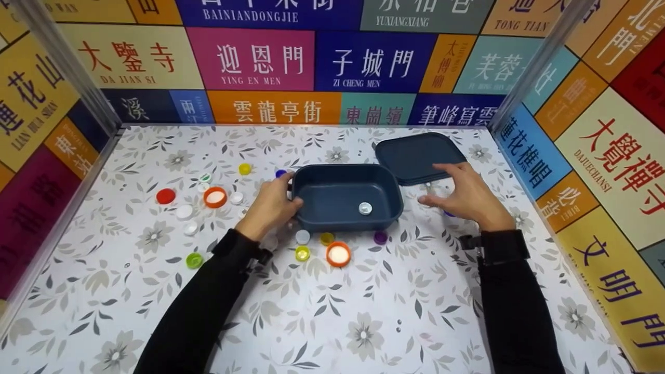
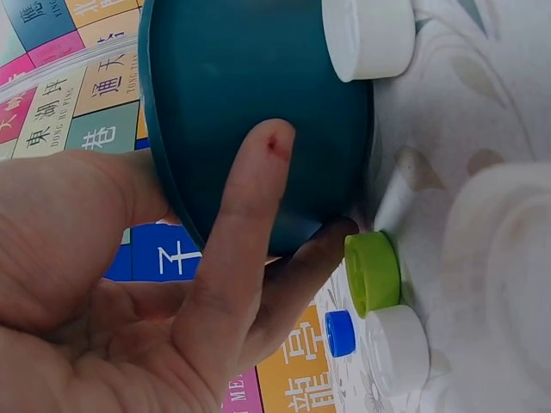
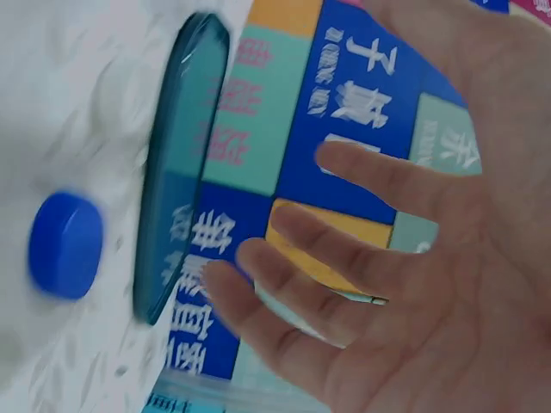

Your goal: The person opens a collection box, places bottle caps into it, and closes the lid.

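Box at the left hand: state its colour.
The box is dark blue-grey, best seen in the head view.

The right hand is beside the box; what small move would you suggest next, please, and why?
Perhaps lower the right hand to the purple cap by the box: that hand is empty, the left hand grips the box, and one pale cap shows inside.

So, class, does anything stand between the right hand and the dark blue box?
Nothing visible stands between the right hand and the box in the head view; the lid lies farther back, and a blue cap sits near the hand.
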`<state>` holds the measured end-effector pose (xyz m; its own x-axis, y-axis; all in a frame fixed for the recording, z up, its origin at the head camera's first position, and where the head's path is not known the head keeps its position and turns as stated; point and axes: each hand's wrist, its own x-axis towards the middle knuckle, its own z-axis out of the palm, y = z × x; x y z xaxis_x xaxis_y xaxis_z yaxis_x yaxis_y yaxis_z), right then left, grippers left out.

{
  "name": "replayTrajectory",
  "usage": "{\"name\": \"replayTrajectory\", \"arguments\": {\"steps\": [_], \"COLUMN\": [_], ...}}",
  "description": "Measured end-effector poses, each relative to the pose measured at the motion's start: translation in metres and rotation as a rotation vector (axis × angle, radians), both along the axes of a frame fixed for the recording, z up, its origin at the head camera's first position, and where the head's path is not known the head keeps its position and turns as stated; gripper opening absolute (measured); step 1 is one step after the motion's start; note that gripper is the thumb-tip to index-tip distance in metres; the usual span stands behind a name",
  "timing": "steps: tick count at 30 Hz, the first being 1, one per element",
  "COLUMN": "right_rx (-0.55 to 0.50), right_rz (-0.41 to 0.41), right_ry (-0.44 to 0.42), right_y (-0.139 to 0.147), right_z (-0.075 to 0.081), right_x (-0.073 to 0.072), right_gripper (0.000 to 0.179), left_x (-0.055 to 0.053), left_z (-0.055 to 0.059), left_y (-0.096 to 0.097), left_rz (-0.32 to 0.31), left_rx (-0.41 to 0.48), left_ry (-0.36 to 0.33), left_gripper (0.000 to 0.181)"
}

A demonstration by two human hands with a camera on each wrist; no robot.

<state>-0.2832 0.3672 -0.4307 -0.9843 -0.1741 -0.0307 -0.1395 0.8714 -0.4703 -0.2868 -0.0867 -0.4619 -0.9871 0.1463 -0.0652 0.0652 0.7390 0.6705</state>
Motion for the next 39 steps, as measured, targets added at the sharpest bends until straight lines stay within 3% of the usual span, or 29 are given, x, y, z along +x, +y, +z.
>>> {"name": "replayTrajectory", "arguments": {"steps": [7, 11, 21, 30, 39], "right_rx": [0.139, 0.156, 0.122, 0.098, 0.094], "right_rz": [0.026, 0.039, 0.045, 0.033, 0.014], "right_ry": [-0.132, -0.164, -0.159, -0.128, -0.114], "right_y": [0.018, 0.021, 0.026, 0.027, 0.024], "right_z": [-0.017, -0.021, -0.022, -0.022, -0.021], "right_x": [-0.004, -0.007, -0.011, -0.008, -0.006], "right_gripper": [0.110, 0.104, 0.061, 0.046, 0.033], "left_x": [0.001, -0.001, -0.002, -0.002, -0.001], "left_z": [-0.001, 0.001, 0.000, 0.000, 0.000], "left_y": [0.000, 0.001, 0.000, -0.002, 0.000], "left_rz": [0.005, 0.011, 0.000, -0.005, 0.006], "left_rx": [0.021, 0.033, 0.027, 0.008, 0.030], "left_ry": [-0.011, -0.024, -0.013, 0.007, -0.022], "left_gripper": [0.077, 0.079, 0.080, 0.078, 0.080]}}
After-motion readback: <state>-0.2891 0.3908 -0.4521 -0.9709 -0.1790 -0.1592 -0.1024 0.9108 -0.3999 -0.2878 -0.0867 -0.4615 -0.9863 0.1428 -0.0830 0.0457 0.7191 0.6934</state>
